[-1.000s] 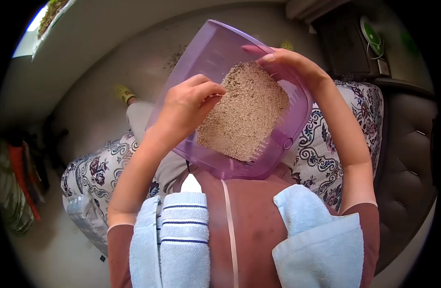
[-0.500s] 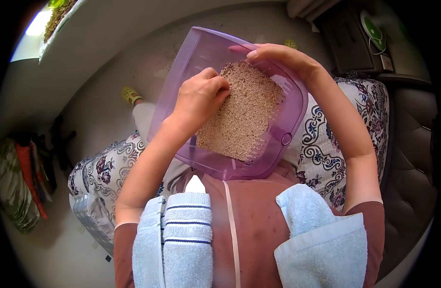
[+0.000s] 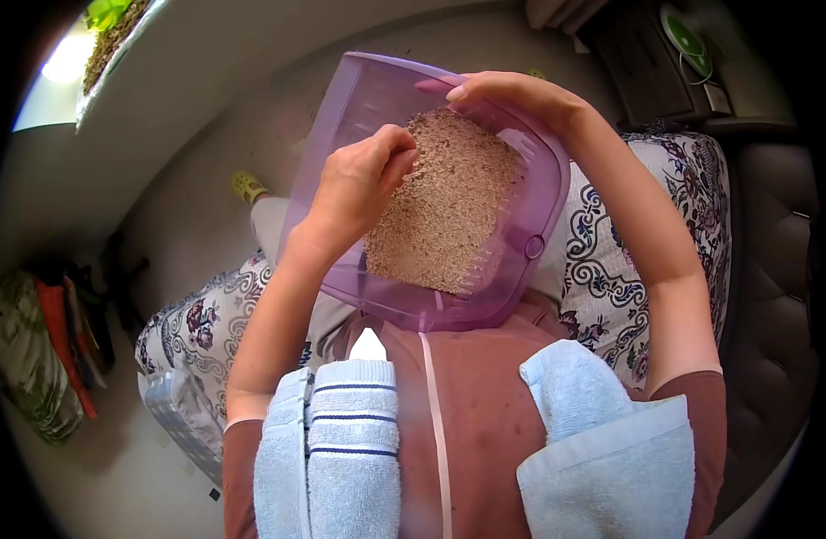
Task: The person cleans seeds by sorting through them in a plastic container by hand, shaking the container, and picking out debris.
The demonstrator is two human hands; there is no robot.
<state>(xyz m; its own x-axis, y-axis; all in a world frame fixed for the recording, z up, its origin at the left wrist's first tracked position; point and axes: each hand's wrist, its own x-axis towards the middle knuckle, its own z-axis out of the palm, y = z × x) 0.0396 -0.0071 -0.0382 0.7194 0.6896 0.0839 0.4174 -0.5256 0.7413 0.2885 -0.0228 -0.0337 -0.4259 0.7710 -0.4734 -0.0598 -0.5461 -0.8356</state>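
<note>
A translucent purple plastic tub [image 3: 327,148] rests tilted on my lap. Pale tan grain-like material [image 3: 444,202] is spread across its bottom, with slightly darker bits at the far edge. My right hand [image 3: 507,97] grips the tub's far right rim, thumb inside and fingers around the outer wall. Over the left part of the grains, my left hand [image 3: 363,175] is closed in a pinch, fingertips pointing down near their surface. Whatever lies between those fingertips is hidden or too small to make out.
I sit on a patterned bedspread [image 3: 642,207] beside a dark padded headboard [image 3: 772,234]. Light blue towels [image 3: 354,449] hang over my chest. A yellow clog [image 3: 248,187] is on the floor. A dark cabinet [image 3: 624,76] stands at the back right, and clothes [image 3: 35,355] lie at left.
My left hand has shifted slightly left and its fingertips have lifted a little from the grains. The tub and my right hand have moved slightly left in view.
</note>
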